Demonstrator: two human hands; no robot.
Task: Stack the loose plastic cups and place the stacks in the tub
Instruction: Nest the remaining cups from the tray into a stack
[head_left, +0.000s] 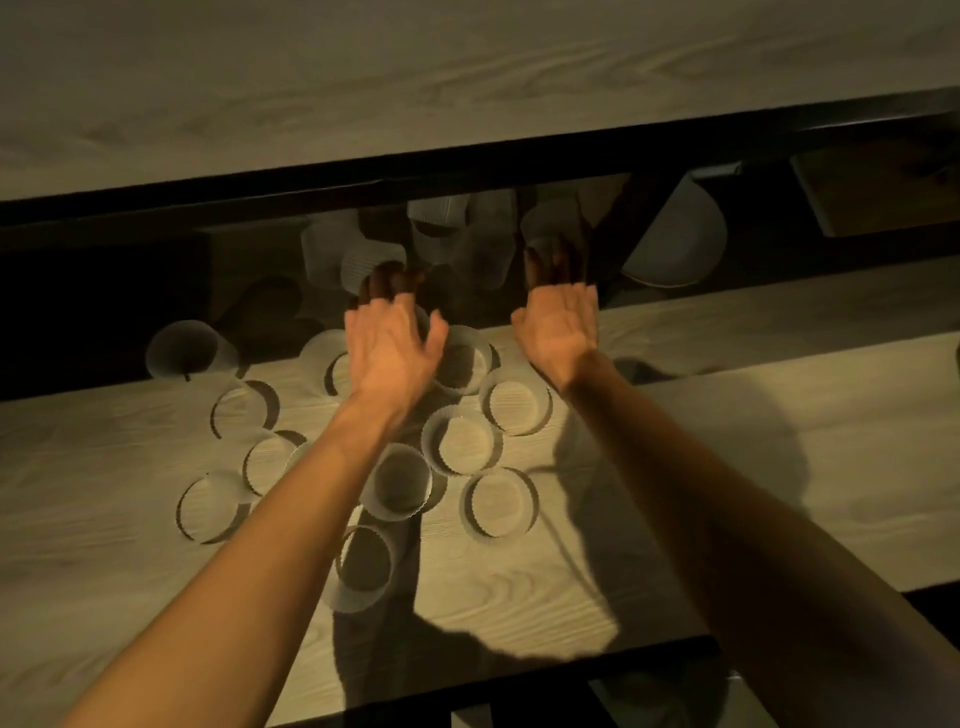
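2 hands above loose cups on table
Left hand hangs over the cups, fingers curled downward; grip cannot be told. Right hand sits beside the far cups, fingertips hidden; grip cannot be told.

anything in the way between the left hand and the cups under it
Nothing visible does. The left hand is right over the cups, partly covering them from the camera. The tub cannot be made out, so the way there cannot be judged.
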